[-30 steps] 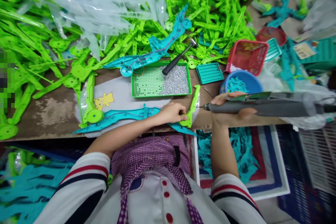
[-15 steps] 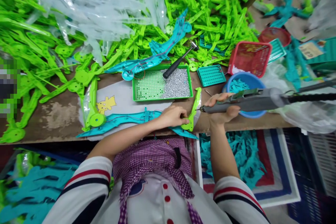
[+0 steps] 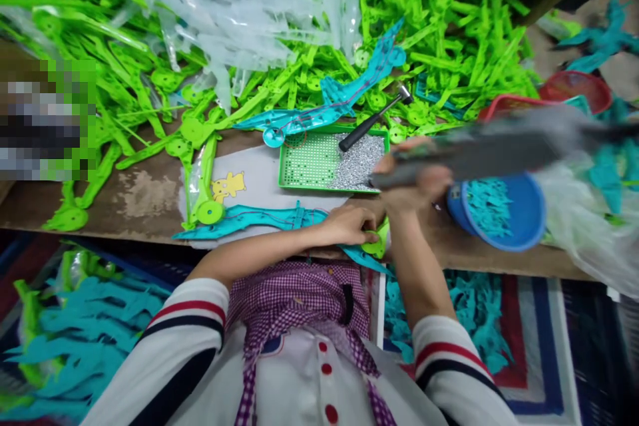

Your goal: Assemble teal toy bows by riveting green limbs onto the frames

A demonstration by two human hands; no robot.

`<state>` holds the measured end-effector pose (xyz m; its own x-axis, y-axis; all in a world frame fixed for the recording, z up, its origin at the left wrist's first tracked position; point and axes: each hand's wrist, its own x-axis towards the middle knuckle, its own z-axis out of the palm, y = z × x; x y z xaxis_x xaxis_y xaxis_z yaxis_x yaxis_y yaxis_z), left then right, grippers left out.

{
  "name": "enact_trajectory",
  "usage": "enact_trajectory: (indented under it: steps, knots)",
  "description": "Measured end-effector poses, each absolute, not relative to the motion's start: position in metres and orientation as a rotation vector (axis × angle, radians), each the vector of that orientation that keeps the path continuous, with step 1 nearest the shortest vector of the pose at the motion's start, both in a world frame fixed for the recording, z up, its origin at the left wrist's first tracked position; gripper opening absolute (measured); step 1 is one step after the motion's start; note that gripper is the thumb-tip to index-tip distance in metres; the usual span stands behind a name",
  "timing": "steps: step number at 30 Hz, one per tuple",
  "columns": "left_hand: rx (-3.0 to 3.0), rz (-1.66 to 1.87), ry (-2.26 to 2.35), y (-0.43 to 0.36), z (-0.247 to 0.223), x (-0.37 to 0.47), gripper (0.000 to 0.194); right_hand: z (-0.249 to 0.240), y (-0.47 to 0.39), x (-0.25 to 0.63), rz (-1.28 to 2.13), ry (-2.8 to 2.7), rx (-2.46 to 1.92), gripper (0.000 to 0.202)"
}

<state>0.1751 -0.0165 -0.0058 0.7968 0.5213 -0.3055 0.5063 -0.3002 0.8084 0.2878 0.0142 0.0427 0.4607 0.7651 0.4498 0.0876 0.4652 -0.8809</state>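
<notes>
my left hand [image 3: 352,225] has its fingers curled and clamped on the green piece [image 3: 378,244] at the blue strip's [image 3: 259,216] right end. the strip lies along the table's [image 3: 464,255] near edge, long axis running left to right, right tip slanting toward me. my right hand [image 3: 419,176] wraps the blurred grey power tool [image 3: 489,152], nose pointing left, overlapping the green tray [image 3: 299,187] in view.

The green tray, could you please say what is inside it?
Small silvery pieces lie on its right side; anything beneath the hammer, tool and right hand is hidden.
</notes>
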Motion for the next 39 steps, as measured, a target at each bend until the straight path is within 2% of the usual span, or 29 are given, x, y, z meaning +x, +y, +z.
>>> enact_trajectory:
  steps: [5,11,18,21,24,26,31,36,39]
  knots:
    - [1.98,0.062,0.767,-0.018,-0.003,0.174,0.031,0.02,0.06,0.235,0.642,-1.084,-1.046,0.064]
    - [1.98,0.065,0.787,-0.019,-0.002,0.174,0.047,0.007,0.068,0.236,0.613,-1.077,-1.033,0.059]
    - [1.995,0.19,0.762,-0.021,-0.008,0.173,0.053,0.006,0.063,0.235,0.664,-1.094,-0.985,0.054]
    - [2.002,0.184,0.777,-0.021,-0.009,0.174,0.047,0.009,0.065,0.232,0.611,-1.079,-0.999,0.056]
    - [1.985,0.119,0.729,-0.015,-0.008,0.174,0.027,0.028,0.065,0.242,0.559,-1.03,-0.965,0.057]
    - [1.974,0.103,0.724,-0.007,-0.008,0.173,0.02,0.05,0.056,0.26,0.53,-1.052,-0.928,0.059]
    - [1.962,0.172,0.84,0.009,-0.009,0.17,0.022,0.086,-0.012,0.311,0.402,-1.209,-0.964,0.064]
    - [1.964,0.154,0.85,0.01,-0.008,0.171,0.026,0.062,-0.069,0.321,0.463,-1.208,-0.943,0.047]
    - [1.964,0.155,0.86,0.01,-0.007,0.172,0.027,0.046,-0.077,0.324,0.439,-1.186,-0.956,0.052]
